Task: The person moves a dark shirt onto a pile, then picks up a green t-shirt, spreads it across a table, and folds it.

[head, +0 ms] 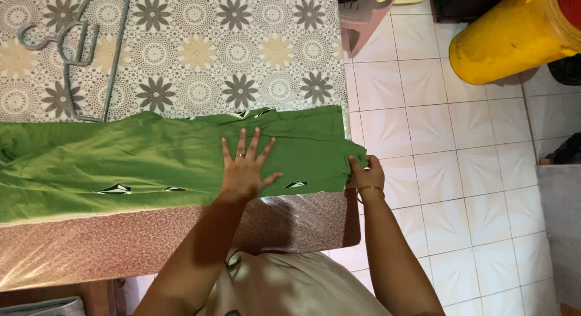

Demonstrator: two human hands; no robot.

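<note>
Nearest the cam: person's beige top, both forearms reaching fwd over the worktop (181, 243) edge. Left hand (245, 168) lies flat on the green garment (121, 162), fingers spread, grip open, just pressing the cloth down. Right hand (363, 174) is at the worktop's rt corner, grip closed on the garment's end, pinching the fabric where it hangs over the edge. Garment is spread lengthwise across the worktop, partly over a lace tablecloth (200, 56), w/ small black-white motifs on it.

Step in hand, as I judge it: smoothing/straightening the cloth, one end pinned, other end pulled taut. Next move prob. calls for keeping the left palm firm while the rt hand draws or turns the end w/o bunching it.

Grey hangers (72, 47) lie on the lace, well apart from both hands. Containers: yellow drum (508, 41) on the tiled floor (454, 171), far rt; contents not visible.
</note>
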